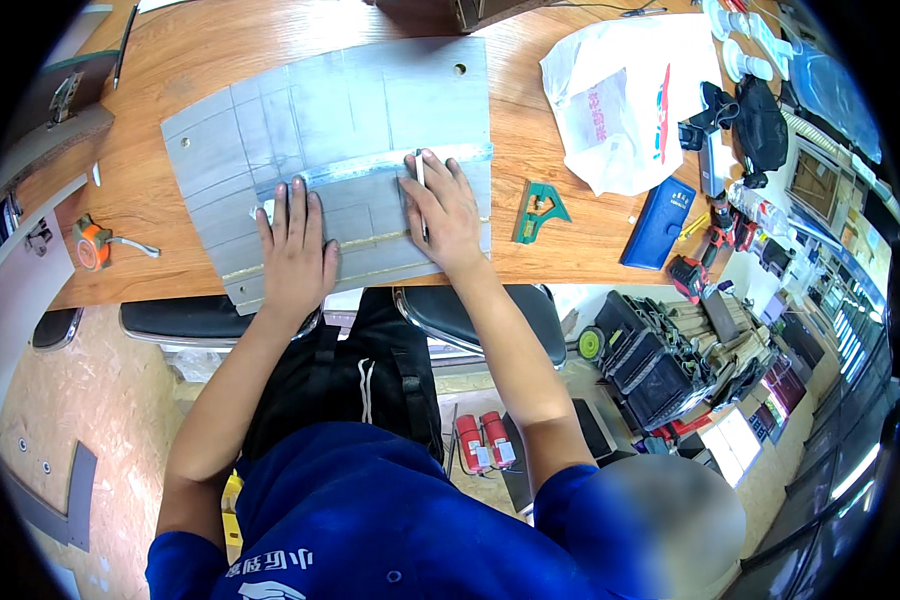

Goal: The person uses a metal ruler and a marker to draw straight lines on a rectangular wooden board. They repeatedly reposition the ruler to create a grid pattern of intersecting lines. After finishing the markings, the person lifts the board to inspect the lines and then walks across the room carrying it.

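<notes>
At the left of the wooden table (145, 180), an orange tape measure (92, 246) lay near the edge with its pale end piece pointing right, and a thin black pencil (125, 48) rested at the far left. To the right of these, a broad grey board (365, 205) lay flat in front of the person, its near edge reaching just over the table's near edge. Dark lines crossed it, holes showed close to three of its corners, and a yellowish line (365, 247) ran across its near part. The left hand (295, 245) lay palm down on the board's left half, its fingers straight and slightly apart, tips on a bluish-silver strip (365, 168). On the right half was the right hand (444, 212), thumb and forefinger closed on a slim white pen (420, 178), the other fingers a little apart and reaching the same strip; I couldn't tell whether the pen's tip met the surface. Just right of the board lay a green square (531, 222), with a white plastic bag (610, 90) farther off. A dark blue booklet (658, 222) lay nearer, and a red and black drill (690, 275) stood at the right.
</notes>
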`<state>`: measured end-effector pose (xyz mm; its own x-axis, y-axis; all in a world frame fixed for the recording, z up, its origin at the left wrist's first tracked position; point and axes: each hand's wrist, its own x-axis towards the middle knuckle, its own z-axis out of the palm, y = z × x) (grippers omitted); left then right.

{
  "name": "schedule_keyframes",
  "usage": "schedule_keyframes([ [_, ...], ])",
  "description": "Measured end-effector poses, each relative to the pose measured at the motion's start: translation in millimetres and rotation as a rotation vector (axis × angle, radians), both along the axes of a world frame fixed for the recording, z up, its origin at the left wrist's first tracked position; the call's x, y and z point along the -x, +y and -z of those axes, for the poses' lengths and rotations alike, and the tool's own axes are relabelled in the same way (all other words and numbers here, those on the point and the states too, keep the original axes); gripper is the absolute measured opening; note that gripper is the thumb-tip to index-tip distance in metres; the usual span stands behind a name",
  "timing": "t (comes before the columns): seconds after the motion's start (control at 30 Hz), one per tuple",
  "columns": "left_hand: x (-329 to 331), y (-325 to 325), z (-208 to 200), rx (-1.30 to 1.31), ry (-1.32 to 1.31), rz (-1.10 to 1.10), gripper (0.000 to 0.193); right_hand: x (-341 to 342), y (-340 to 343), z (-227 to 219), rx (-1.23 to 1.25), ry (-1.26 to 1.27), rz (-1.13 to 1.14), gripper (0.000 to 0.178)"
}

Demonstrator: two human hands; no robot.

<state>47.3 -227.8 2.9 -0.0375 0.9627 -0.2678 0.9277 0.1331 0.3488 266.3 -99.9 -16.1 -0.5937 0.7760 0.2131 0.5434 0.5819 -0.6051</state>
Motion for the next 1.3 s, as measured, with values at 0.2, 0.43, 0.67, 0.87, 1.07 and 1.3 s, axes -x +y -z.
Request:
schedule_keyframes([
  [0.2,3.7,-0.7,-3.2,0.021,-0.001,0.007,0.073,1.3,-1.6,3.6,0.005,-0.02,-0.003,0.042],
  [0.43,4.8,0.0,-2.5,0.06,-0.056,0.01,0.075,-1.0,-2.8,3.7,0.022,-0.067,-0.01,0.039],
  [0.67,4.1,-3.4,-1.4,0.022,-0.022,-0.004,0.074,2.2,-1.7,1.3,0.013,-0.062,-0.03,0.031],
  [0.87,2.6,-3.4,0.6,0.011,-0.011,-0.011,0.074,2.1,-1.1,2.4,0.001,-0.068,-0.021,0.034],
  [1.07,6.6,-4.2,-0.4,0.03,-0.022,0.011,0.073,0.8,-1.8,1.5,0.0,-0.068,-0.025,0.034],
  [1.3,9.0,-0.7,-6.7,0.061,-0.061,0.037,0.072,0.6,-2.2,3.1,-0.007,-0.064,-0.023,0.036],
])
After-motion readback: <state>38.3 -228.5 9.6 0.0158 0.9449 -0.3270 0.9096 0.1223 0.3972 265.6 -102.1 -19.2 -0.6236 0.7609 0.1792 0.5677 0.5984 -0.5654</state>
